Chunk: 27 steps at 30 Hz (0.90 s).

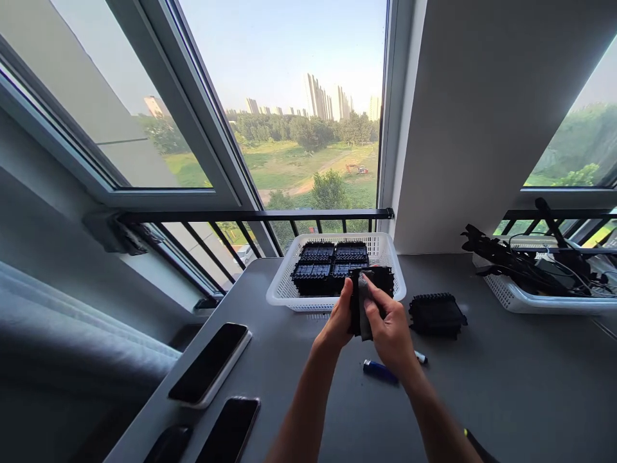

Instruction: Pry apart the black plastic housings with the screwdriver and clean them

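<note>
Angling inward, right hand pinches grey strip.

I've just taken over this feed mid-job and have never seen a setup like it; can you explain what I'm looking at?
There is no machine here: a person works with two bare hands. The single picture comes from a camera worn on the head, looking forward and down. The left hand holds a dark part, and the right hand holds a grey strip against it. They are above a grey table by a window. Just beyond is a white basket with black ribbed blocks; a similar block lies to its right. A blue object lies partly behind the right arm. At left are two phones; at far right, another basket holds tangled dark items.
</note>
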{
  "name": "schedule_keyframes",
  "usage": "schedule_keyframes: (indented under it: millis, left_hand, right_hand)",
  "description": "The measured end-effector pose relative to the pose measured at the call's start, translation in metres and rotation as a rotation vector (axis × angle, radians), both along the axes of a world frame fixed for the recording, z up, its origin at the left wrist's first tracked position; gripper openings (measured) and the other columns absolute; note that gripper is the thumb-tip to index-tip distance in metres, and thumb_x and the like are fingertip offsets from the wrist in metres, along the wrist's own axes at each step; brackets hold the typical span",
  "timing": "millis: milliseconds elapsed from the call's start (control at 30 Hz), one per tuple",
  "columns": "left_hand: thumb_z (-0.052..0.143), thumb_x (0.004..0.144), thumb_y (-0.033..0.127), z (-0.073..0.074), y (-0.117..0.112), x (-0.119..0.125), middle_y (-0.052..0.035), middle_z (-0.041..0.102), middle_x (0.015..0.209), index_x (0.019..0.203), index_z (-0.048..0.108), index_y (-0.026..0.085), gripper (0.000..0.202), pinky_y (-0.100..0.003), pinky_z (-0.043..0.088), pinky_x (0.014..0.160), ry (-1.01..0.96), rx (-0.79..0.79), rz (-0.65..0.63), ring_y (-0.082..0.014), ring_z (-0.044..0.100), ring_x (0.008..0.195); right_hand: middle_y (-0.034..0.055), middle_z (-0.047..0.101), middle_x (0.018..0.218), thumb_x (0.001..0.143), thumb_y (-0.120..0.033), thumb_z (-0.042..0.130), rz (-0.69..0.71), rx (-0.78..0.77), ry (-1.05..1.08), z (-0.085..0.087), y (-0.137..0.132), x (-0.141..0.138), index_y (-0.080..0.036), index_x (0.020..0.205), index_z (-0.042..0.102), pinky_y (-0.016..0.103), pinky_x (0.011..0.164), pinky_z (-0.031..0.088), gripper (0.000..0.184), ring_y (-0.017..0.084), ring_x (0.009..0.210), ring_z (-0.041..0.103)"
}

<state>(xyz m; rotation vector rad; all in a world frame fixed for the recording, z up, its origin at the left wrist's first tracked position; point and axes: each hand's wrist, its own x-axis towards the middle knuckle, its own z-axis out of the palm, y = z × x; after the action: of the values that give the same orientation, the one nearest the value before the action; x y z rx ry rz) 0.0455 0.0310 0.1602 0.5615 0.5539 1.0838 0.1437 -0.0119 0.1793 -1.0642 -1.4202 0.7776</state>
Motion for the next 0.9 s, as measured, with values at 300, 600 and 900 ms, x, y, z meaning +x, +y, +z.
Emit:
schedule_keyframes:
  millis: [300, 600, 900]
  left_hand:
    - [0.045, 0.089, 0.057, 0.015, 0.011, -0.013, -0.0131, 0.072, 0.109, 0.129, 0.058, 0.012, 0.061, -0.039, 0.048, 0.099, -0.175, -0.029, 0.12, -0.0271, 0.067, 0.103]
    - [0.037, 0.094, 0.053, 0.016, 0.006, -0.001, -0.0102, 0.073, 0.104, 0.129, 0.058, 0.013, 0.057, -0.035, 0.049, 0.096, -0.124, -0.078, 0.015, -0.0233, 0.068, 0.1]
    - [0.055, 0.086, 0.034, 0.011, 0.002, 0.01, -0.0052, 0.072, 0.079, 0.105, 0.069, 0.012, 0.033, -0.028, 0.051, 0.087, -0.068, -0.129, 0.009, -0.0205, 0.068, 0.088]
  right_hand:
    - [0.003, 0.07, 0.084, 0.086, -0.012, 0.044, 0.126, -0.062, -0.471, 0.012, -0.013, -0.006, -0.02, 0.125, 0.064, 0.024, 0.068, 0.046, 0.044, 0.015, 0.074, 0.062]
    - [0.0025, 0.071, 0.09, 0.086, -0.017, 0.041, -0.159, 0.005, -0.367, 0.012, -0.008, 0.014, -0.022, 0.1, 0.073, 0.028, 0.078, 0.048, 0.035, 0.017, 0.083, 0.064]
    - [0.0026, 0.059, 0.09, 0.093, -0.016, 0.034, -0.115, 0.098, -0.736, 0.006, -0.002, 0.012, -0.025, 0.146, 0.039, 0.025, 0.066, 0.046, 0.054, 0.016, 0.075, 0.059]
